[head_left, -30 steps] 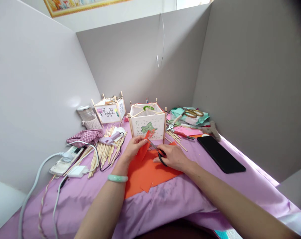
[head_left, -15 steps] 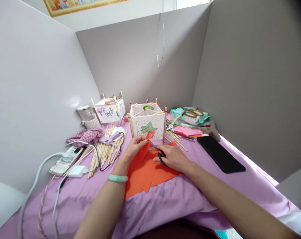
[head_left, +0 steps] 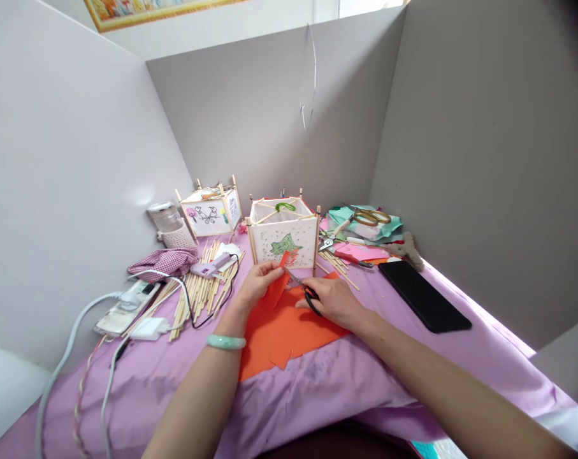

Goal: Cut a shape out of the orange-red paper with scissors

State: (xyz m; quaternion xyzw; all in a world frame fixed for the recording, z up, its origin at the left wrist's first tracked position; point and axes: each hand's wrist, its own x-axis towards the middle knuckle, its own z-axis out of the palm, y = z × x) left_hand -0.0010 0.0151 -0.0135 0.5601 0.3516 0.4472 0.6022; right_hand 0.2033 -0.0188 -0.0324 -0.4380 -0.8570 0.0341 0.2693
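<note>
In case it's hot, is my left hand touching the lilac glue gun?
Apart. The head view shows purple cloth between the left hand and the lilac glue gun, which lies over wooden sticks.

A white, stick-framed box [head_left: 285, 237] stands behind a flat orange paper sheet [head_left: 293, 335] on a purple cloth [head_left: 369, 290]. Thin wooden sticks [head_left: 203, 294] lie left, a black rectangular device [head_left: 425, 296] right.
</note>
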